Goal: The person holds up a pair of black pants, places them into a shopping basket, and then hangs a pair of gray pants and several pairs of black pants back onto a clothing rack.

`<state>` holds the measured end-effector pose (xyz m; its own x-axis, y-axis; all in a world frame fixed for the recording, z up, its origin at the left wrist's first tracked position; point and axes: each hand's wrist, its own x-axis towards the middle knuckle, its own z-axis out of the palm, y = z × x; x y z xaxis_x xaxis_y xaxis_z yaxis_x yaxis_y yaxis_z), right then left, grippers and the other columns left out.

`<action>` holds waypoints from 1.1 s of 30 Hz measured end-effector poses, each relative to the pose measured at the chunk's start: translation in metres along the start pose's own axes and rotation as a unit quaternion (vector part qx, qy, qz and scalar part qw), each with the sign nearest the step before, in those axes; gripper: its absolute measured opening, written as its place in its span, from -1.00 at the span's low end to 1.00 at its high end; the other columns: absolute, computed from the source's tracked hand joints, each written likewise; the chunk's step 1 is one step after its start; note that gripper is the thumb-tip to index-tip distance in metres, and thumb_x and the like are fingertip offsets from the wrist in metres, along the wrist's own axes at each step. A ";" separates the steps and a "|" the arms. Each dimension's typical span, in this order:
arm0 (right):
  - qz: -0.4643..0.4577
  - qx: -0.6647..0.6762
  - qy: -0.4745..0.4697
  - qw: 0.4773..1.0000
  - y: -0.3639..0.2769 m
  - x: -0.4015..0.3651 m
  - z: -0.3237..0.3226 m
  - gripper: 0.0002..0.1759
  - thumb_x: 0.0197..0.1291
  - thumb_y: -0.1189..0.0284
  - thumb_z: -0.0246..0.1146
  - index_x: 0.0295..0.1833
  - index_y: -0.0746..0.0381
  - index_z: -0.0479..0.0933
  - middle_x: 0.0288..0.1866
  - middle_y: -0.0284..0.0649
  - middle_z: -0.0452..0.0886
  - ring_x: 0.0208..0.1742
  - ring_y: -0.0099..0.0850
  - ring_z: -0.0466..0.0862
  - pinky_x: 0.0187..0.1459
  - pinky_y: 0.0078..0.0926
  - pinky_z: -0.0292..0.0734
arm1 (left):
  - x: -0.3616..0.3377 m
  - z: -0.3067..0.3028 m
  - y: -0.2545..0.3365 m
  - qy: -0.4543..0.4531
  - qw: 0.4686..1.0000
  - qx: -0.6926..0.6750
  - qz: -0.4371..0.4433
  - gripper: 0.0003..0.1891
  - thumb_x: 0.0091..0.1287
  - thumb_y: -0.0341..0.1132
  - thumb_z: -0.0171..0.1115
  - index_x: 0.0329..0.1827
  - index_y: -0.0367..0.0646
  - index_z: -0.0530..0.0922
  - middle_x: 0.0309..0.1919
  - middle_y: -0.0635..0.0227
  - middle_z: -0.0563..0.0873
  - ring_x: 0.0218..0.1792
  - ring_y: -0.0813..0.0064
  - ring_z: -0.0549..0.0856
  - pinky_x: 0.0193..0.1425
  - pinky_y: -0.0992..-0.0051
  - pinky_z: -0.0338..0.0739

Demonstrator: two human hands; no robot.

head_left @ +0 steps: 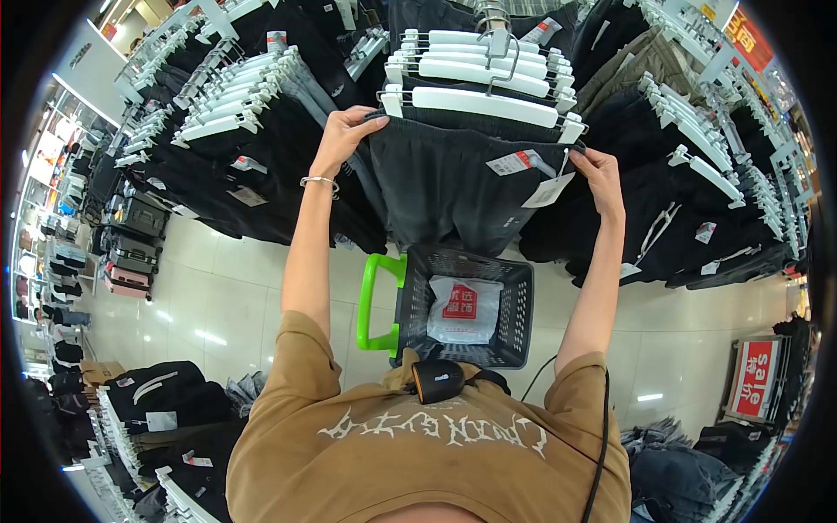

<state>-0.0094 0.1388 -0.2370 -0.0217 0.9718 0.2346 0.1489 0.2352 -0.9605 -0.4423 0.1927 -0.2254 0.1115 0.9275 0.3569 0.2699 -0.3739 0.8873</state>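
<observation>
A pair of dark pants (445,183) with an elastic waistband hangs in front of me, just below a white hanger (484,103). My left hand (347,138) pinches the left corner of the waistband between thumb and fingers. At the opposite corner, my right hand (600,179) grips the waistband the same way, so it is spread wide. A red-and-white label (514,163) and a pale hang tag (549,191) show near the right side. Below the pants is a grey shopping basket (523,305) with a green handle (367,301).
Inside the basket lies a white plastic bag (488,305) with red print. Racks of dark clothes (261,183) stand left, and more dark clothes (645,209) hang right. Suitcases (135,231) line the far left. A red sale sign (754,379) stands at the lower right.
</observation>
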 end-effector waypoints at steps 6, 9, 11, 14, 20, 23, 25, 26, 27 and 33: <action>0.016 0.029 -0.018 0.999 0.008 0.001 -0.004 -0.80 0.28 0.38 0.28 -0.27 0.30 0.68 -0.50 -0.58 0.50 -0.47 -0.78 0.30 -0.41 -0.69 0.15 | -0.001 -0.001 -0.001 -0.032 0.994 -0.064 -0.078 -0.80 0.25 -0.28 0.40 -0.31 -0.27 0.73 -0.51 0.59 0.66 -0.49 0.85 0.48 -0.40 0.72 0.30; 0.008 0.052 -0.005 0.999 0.009 0.000 -0.001 -0.79 0.31 0.36 0.26 -0.26 0.29 0.66 -0.50 -0.60 0.47 -0.48 -0.79 0.25 -0.43 -0.69 0.10 | -0.003 -0.002 0.000 -0.045 0.992 -0.073 -0.088 -0.80 0.26 -0.26 0.39 -0.30 -0.25 0.73 -0.51 0.58 0.67 -0.48 0.84 0.51 -0.38 0.72 0.34; 0.001 0.041 -0.006 0.999 0.011 0.001 -0.003 -0.79 0.32 0.36 0.25 -0.25 0.29 0.65 -0.51 -0.61 0.44 -0.48 -0.79 0.24 -0.44 -0.68 0.08 | -0.001 -0.002 0.000 -0.052 0.992 -0.077 -0.088 -0.80 0.27 -0.25 0.38 -0.28 -0.24 0.73 -0.50 0.58 0.67 -0.48 0.84 0.52 -0.37 0.72 0.36; -0.007 0.033 -0.002 0.999 0.004 -0.001 0.000 -0.79 0.33 0.36 0.23 -0.24 0.30 0.63 -0.52 -0.62 0.39 -0.49 -0.79 0.21 -0.44 -0.68 0.04 | -0.003 -0.003 0.001 -0.051 0.992 -0.067 -0.093 -0.78 0.29 -0.22 0.36 -0.24 -0.22 0.73 -0.48 0.59 0.68 -0.47 0.83 0.54 -0.34 0.71 0.41; -0.012 0.022 0.007 1.000 0.011 0.000 -0.003 -0.79 0.34 0.37 0.22 -0.20 0.31 0.62 -0.50 -0.61 0.40 -0.46 -0.79 0.24 -0.43 -0.68 0.07 | -0.009 -0.002 0.009 -0.066 0.988 -0.090 -0.103 -0.78 0.32 -0.22 0.33 -0.19 -0.20 0.72 -0.46 0.62 0.68 -0.45 0.86 0.53 -0.33 0.74 0.41; -0.017 0.003 0.020 1.000 0.002 -0.003 0.001 -0.79 0.34 0.39 0.21 -0.13 0.33 0.63 -0.44 -0.57 0.50 -0.41 -0.78 0.33 -0.38 -0.70 0.18 | -0.010 0.002 0.007 -0.063 0.989 -0.084 -0.104 -0.78 0.32 -0.22 0.33 -0.19 -0.20 0.72 -0.47 0.64 0.66 -0.47 0.86 0.49 -0.35 0.74 0.39; -0.019 -0.010 0.035 0.999 -0.003 -0.003 0.003 -0.78 0.34 0.41 0.20 -0.09 0.35 0.63 -0.39 -0.54 0.55 -0.38 -0.77 0.38 -0.34 -0.71 0.24 | -0.012 0.007 0.007 -0.054 0.991 -0.081 -0.093 -0.78 0.32 -0.22 0.33 -0.23 -0.22 0.71 -0.52 0.66 0.62 -0.51 0.87 0.43 -0.40 0.72 0.33; -0.023 -0.014 0.045 0.999 -0.001 -0.001 0.004 -0.77 0.34 0.42 0.20 -0.05 0.36 0.62 -0.35 -0.51 0.58 -0.35 -0.75 0.42 -0.30 -0.71 0.28 | -0.013 0.009 0.005 -0.051 0.991 -0.089 -0.090 -0.78 0.32 -0.22 0.34 -0.25 -0.23 0.70 -0.54 0.66 0.60 -0.53 0.87 0.41 -0.42 0.72 0.30; -0.027 -0.018 0.055 0.998 0.000 0.002 0.006 -0.76 0.34 0.44 0.20 -0.02 0.38 0.61 -0.31 -0.49 0.60 -0.32 -0.74 0.45 -0.25 -0.72 0.32 | -0.013 0.010 0.001 -0.047 0.990 -0.097 -0.087 -0.78 0.32 -0.22 0.34 -0.28 -0.24 0.69 -0.57 0.67 0.58 -0.55 0.87 0.39 -0.43 0.72 0.27; -0.032 -0.059 0.083 0.994 0.004 0.010 0.013 -0.73 0.35 0.46 0.17 0.07 0.35 0.58 -0.33 -0.54 0.52 -0.39 -0.76 0.36 -0.35 -0.71 0.24 | -0.017 0.020 0.001 -0.049 0.995 -0.069 -0.042 -0.78 0.31 -0.27 0.34 -0.30 -0.29 0.64 -0.56 0.68 0.53 -0.55 0.89 0.37 -0.51 0.72 0.21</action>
<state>-0.0214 0.1497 -0.2403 0.1263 0.9372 0.3252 0.2678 0.2835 -0.9208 -0.4249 0.1767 -0.2367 0.1894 0.9483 0.2547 0.1486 -0.2841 0.9472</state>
